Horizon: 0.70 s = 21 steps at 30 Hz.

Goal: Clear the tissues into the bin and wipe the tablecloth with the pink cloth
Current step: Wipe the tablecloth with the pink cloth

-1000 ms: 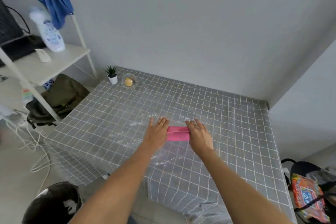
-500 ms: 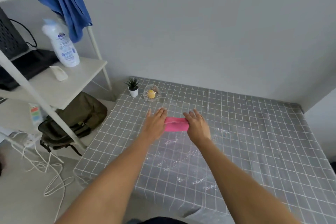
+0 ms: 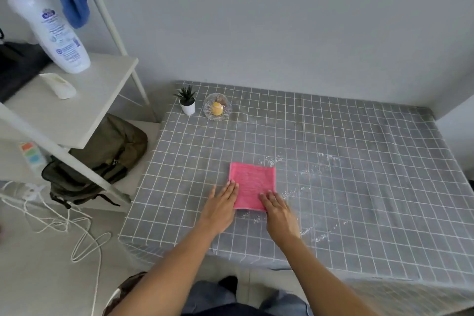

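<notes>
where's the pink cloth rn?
Head view: pink cloth lies flat on the grid tablecloth, near its left front, left hand and right hand pressing its near corners.

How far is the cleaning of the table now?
No tissues show on the tablecloth, so that part looks done. The pink cloth lies flat on it, with the left hand and right hand pressing its near corners. Wet streaks remain to its right, so wiping is left.
</notes>
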Available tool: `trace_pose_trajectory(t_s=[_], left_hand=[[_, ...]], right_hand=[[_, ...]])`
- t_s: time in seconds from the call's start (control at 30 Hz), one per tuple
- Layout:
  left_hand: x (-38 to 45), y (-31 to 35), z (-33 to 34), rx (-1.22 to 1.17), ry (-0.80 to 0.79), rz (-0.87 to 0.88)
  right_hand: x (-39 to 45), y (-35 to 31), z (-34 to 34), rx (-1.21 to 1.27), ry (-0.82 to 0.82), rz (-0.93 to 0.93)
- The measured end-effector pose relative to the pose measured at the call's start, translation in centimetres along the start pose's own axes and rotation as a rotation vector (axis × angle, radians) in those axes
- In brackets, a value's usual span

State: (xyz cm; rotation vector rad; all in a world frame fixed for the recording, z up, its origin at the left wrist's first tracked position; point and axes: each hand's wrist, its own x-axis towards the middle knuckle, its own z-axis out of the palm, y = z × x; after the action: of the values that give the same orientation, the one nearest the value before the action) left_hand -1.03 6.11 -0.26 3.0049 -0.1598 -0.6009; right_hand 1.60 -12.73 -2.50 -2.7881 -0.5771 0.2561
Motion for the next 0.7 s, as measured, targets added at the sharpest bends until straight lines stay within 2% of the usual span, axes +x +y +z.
trace_pose_trajectory(t_s=[0.13,0.27,0.43,0.63,0.7], left_hand=[[0.1,-1.1,0.3,-0.108,-0.008,0.047],[-0.8,-3.5,0.8,-0.18,0.05,0.095],[0.1,-6.5,1.0,-0.31,0.2,-0.08],[3.8,-10.0,1.5,-0.252,0.22,-0.259],[4.1,-11.1,2.5,-0.242,0.225,-0.261]], right_hand=[[-0.3,-0.7,-0.7,0.011,-0.119,-0.008],[0.3,-1.6,-1.7,0.083,-0.089,-0.018],[3.9,-4.2,-1.6,0.176,-0.004,0.099],[7.2,-6.7,0.8,0.041,-0.08,0.136],[7.7,-6.9,2.2,-0.001,-0.107,0.152]])
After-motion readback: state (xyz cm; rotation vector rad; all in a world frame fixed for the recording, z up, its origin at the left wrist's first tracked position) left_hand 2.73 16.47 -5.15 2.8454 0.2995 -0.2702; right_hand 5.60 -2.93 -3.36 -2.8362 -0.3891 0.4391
